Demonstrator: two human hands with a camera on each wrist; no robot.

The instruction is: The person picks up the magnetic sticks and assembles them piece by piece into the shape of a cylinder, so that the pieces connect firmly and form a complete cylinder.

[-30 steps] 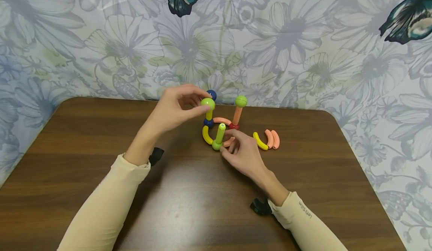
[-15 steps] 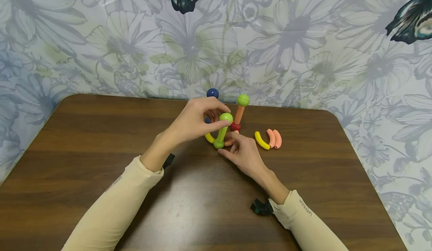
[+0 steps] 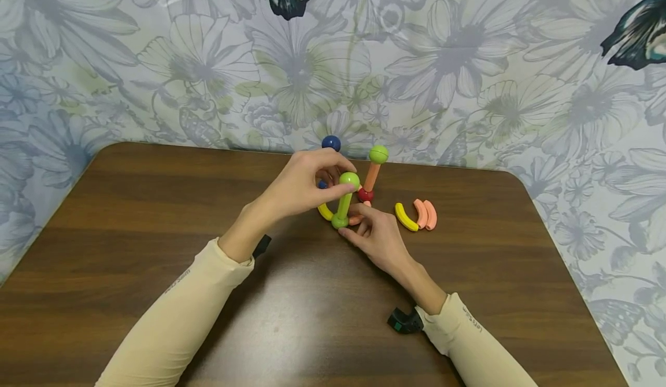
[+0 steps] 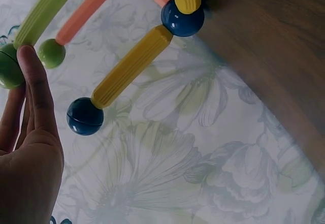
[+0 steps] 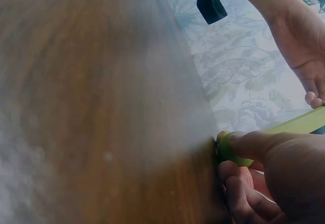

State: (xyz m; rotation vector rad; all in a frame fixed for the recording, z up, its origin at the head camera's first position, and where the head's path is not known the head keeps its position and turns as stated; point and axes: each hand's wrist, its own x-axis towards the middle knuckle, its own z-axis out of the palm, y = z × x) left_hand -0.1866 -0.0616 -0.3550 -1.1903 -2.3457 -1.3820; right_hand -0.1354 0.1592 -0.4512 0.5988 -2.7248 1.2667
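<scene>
In the head view my left hand [image 3: 307, 183] pinches a green ball [image 3: 349, 180] at the top of an upright green stick [image 3: 344, 206]. The stick's foot meets a lower green ball [image 3: 339, 221]. In the right wrist view my right hand [image 5: 289, 173] holds that lower green ball [image 5: 236, 153], thumb on it and fingers by a pink curved stick. A yellow stick [image 4: 133, 66] with a blue ball [image 4: 85, 116] at its end shows in the left wrist view. Behind my hands, a pink stick [image 3: 372, 177] rises from a red ball [image 3: 366, 195] to another green ball [image 3: 378, 154].
Right of the ring of curved sticks lie a loose yellow curved stick [image 3: 406, 217] and two pink curved sticks [image 3: 425, 214]. The wooden table [image 3: 291, 317] ends at a flower-patterned wall covering [image 3: 458, 57] close behind the structure.
My left hand has brought its green ball right and down from beside the yellow stick onto the green stick's top. My right hand stays at the lower green ball. The view has shifted slightly.
</scene>
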